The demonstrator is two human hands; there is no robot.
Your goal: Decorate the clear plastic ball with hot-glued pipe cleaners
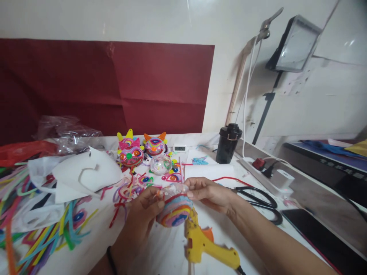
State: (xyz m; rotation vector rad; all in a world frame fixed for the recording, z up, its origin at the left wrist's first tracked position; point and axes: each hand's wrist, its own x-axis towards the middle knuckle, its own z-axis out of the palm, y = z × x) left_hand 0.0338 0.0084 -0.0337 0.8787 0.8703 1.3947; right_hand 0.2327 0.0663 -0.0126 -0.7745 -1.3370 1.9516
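Note:
Between my two hands is a ball (pixel 175 211) covered in rings of coloured pipe cleaner: red, light blue, orange, yellow and purple. Its top is bare and looks like clear plastic. My left hand (pixel 145 212) grips the ball's left side, thumb in front. On the upper right, the fingers of my right hand (pixel 208 194) pinch the ball's rim; whether a pipe cleaner end is also between them I cannot tell. Just below and right of the ball, a yellow hot glue gun (pixel 205 242) rests on the table with its nozzle end close to it.
Finished decorated balls (pixel 155 146) and a clear ball (pixel 161 165) stand at the back. Loose pipe cleaners (pixel 48 233) and white sheets (pixel 83 175) cover the left. Black-handled scissors (pixel 258 200), a phone (pixel 306 233), a black bottle (pixel 228 145) and a power strip (pixel 258 173) lie right.

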